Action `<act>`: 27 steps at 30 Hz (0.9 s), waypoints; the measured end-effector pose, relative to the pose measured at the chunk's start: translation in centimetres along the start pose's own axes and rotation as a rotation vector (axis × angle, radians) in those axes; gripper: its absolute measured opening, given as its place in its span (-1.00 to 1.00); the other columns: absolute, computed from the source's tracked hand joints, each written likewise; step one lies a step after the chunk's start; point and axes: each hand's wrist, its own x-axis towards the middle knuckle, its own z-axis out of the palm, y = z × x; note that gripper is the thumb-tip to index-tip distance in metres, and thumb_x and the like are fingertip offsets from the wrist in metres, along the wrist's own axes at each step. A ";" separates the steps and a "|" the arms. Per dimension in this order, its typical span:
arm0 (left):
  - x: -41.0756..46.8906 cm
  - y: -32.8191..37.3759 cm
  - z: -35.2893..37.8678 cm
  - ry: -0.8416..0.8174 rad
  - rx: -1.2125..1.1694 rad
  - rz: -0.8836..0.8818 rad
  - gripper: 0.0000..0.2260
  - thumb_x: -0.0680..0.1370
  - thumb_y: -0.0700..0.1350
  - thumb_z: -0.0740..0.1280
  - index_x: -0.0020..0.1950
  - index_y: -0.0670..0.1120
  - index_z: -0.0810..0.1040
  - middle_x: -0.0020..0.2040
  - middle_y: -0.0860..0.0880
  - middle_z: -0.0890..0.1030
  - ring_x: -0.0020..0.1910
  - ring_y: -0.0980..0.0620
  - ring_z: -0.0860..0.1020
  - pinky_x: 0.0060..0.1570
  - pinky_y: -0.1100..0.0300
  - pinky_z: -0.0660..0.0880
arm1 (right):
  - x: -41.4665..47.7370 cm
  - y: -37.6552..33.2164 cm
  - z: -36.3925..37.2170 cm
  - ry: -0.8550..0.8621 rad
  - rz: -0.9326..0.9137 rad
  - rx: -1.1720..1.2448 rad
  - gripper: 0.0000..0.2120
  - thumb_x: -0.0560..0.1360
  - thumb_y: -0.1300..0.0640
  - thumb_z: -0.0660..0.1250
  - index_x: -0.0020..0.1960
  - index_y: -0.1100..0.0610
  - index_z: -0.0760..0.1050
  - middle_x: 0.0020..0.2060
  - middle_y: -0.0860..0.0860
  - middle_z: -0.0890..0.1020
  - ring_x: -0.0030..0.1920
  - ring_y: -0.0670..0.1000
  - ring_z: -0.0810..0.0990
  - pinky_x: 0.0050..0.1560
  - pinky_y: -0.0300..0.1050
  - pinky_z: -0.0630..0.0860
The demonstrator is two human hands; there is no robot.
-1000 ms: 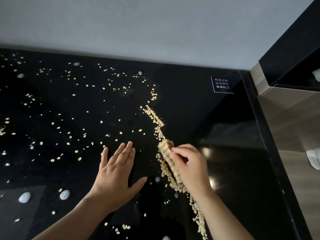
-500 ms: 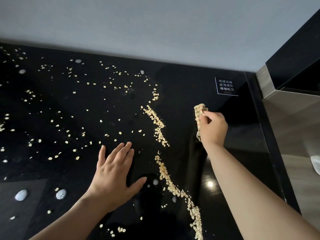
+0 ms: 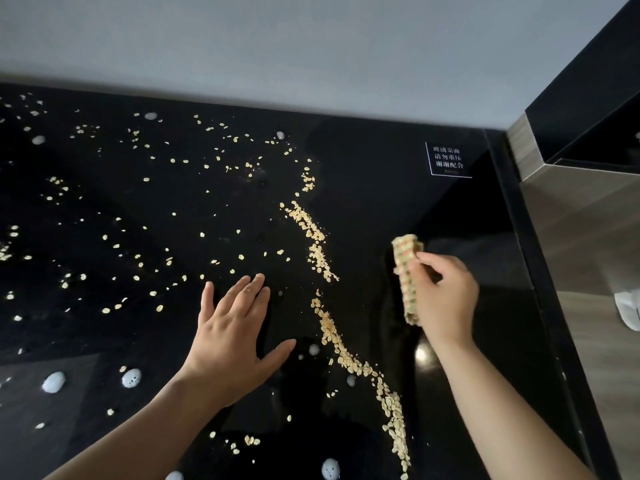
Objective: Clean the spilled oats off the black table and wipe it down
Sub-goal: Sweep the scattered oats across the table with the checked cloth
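- Oats (image 3: 322, 251) lie spilled across the black tabletop (image 3: 381, 188). A thick, winding line of flakes runs from the far middle toward the near edge and passes between the two hands. Loose single flakes are scattered widely to the left of that line.
- The strip of tabletop to the right of the line is glossy and shows almost no flakes.
- The left hand (image 3: 232, 337) lies flat, palm down, on the tabletop just left of the line. Its fingers are straight and close together, pointing away from the person, and the thumb is spread out to the right. It holds nothing, and the thumb tip is near the line but apart from it.
- The right hand (image 3: 443, 299) is well to the right of the line, its fingers curled round a folded cloth (image 3: 407, 271), gripping it along its long side.
- The cloth is a narrow folded strip, pale green and beige with orange checks. Its far end sticks out beyond the fingers. A dark reflection lies beside it on the glass; I cannot tell whether it touches the surface.
- White foamy blobs (image 3: 53, 382) dot the tabletop, most of them near the left and near edges.
- A white-lettered label (image 3: 448, 159) sits at the far right corner.
- A grey wall (image 3: 311, 46) rises behind the tabletop.
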 end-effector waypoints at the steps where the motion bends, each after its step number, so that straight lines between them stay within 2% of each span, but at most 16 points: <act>1: 0.0 0.0 0.0 0.000 -0.001 0.000 -0.25 0.44 0.40 0.10 0.36 -0.15 0.45 0.45 -0.04 0.35 0.47 -0.01 0.24 0.45 -0.22 0.00 | 0.1 0.7 -0.2 0.013 0.017 -0.043 -0.82 0.50 0.24 0.37 0.09 0.19 0.62 -0.01 0.02 0.62 -0.09 -0.14 0.54 -0.15 -0.45 0.39; 3: 0.0 0.0 -0.1 -0.002 0.006 0.002 -0.25 0.44 0.40 0.09 0.36 -0.16 0.45 0.45 -0.05 0.36 0.46 -0.03 0.26 0.44 -0.24 0.03 | 0.0 1.4 0.1 0.015 0.022 -0.088 -0.82 0.51 0.26 0.36 0.10 0.21 0.61 0.00 0.06 0.61 -0.07 -0.09 0.55 -0.13 -0.39 0.44; 7: 0.0 -0.1 -0.1 -0.007 0.012 0.010 -0.26 0.45 0.38 0.08 0.35 -0.16 0.46 0.44 -0.06 0.37 0.45 -0.04 0.27 0.43 -0.25 0.05 | -2.2 0.3 2.6 -0.025 -0.067 -0.050 -0.84 0.47 0.28 0.38 0.04 0.21 0.64 -0.05 0.03 0.59 -0.11 0.03 0.60 -0.10 -0.03 0.58; 8: 0.0 -0.1 -0.2 -0.008 0.011 0.012 -0.27 0.46 0.38 0.07 0.35 -0.16 0.46 0.44 -0.06 0.37 0.45 -0.04 0.27 0.43 -0.25 0.05 | -3.1 -0.4 3.3 -0.054 -0.103 -0.037 -0.84 0.46 0.27 0.39 0.03 0.21 0.65 -0.06 0.01 0.59 -0.13 -0.01 0.58 -0.09 -0.05 0.58; 11: -0.1 -0.3 -0.4 -0.015 0.018 0.020 -0.28 0.46 0.35 0.07 0.34 -0.17 0.46 0.44 -0.07 0.38 0.44 -0.06 0.30 0.42 -0.27 0.07 | -6.0 -2.3 4.6 -0.192 -0.163 0.017 -0.85 0.46 0.25 0.42 0.02 0.17 0.66 -0.09 -0.06 0.59 -0.14 -0.17 0.55 -0.06 -0.37 0.49; 12: -0.1 -0.3 -0.5 -0.024 0.023 0.023 -0.29 0.46 0.34 0.07 0.35 -0.18 0.46 0.44 -0.08 0.38 0.44 -0.07 0.31 0.41 -0.28 0.07 | -6.7 -2.7 4.6 -0.208 -0.145 0.056 -0.86 0.45 0.25 0.42 0.01 0.16 0.66 -0.11 -0.08 0.60 -0.13 -0.19 0.56 -0.08 -0.42 0.47; 15: 0.0 -0.2 -0.6 -0.039 0.033 0.028 -0.29 0.46 0.33 0.05 0.36 -0.18 0.45 0.44 -0.09 0.37 0.45 -0.09 0.30 0.42 -0.27 0.06 | -7.1 -2.4 2.4 -0.081 -0.032 0.142 -0.85 0.45 0.26 0.43 0.01 0.15 0.66 -0.11 -0.10 0.61 -0.08 -0.21 0.58 -0.07 -0.36 0.51; 18: 0.3 0.0 -0.7 -0.045 0.063 0.032 -0.30 0.45 0.31 0.04 0.30 -0.19 0.48 0.40 -0.13 0.42 0.40 -0.14 0.37 0.39 -0.27 0.11 | -7.3 -0.7 -1.1 -0.007 -0.040 0.081 -0.82 0.44 0.28 0.42 0.04 0.17 0.64 -0.09 -0.08 0.62 -0.07 -0.15 0.60 -0.04 -0.28 0.54; 21: 0.9 0.1 -1.3 -0.043 0.076 0.039 -0.33 0.43 0.29 0.05 0.23 -0.19 0.52 0.33 -0.15 0.47 0.34 -0.14 0.43 0.37 -0.26 0.15 | -8.6 1.2 -3.2 0.016 -0.051 -0.026 -0.82 0.43 0.32 0.43 0.02 0.19 0.64 -0.11 -0.03 0.63 -0.08 -0.17 0.59 -0.02 -0.37 0.50; 25: 0.1 0.7 -1.8 -0.055 0.066 0.138 -0.32 0.46 0.25 0.05 0.34 -0.22 0.45 0.35 -0.13 0.47 0.39 -0.09 0.39 0.43 -0.15 0.10 | -10.2 3.2 -4.4 0.097 0.049 -0.056 -0.83 0.44 0.33 0.42 0.02 0.21 0.64 -0.09 0.03 0.64 -0.10 -0.16 0.58 -0.02 -0.46 0.45; 27: -1.2 1.4 -1.5 -0.075 0.026 0.171 -0.32 0.46 0.26 0.05 0.37 -0.19 0.43 0.38 -0.09 0.45 0.42 -0.04 0.35 0.45 -0.09 0.05 | -10.9 3.8 -4.5 0.130 0.086 -0.061 -0.83 0.44 0.34 0.41 0.02 0.22 0.64 -0.08 0.04 0.63 -0.10 -0.13 0.58 -0.01 -0.40 0.48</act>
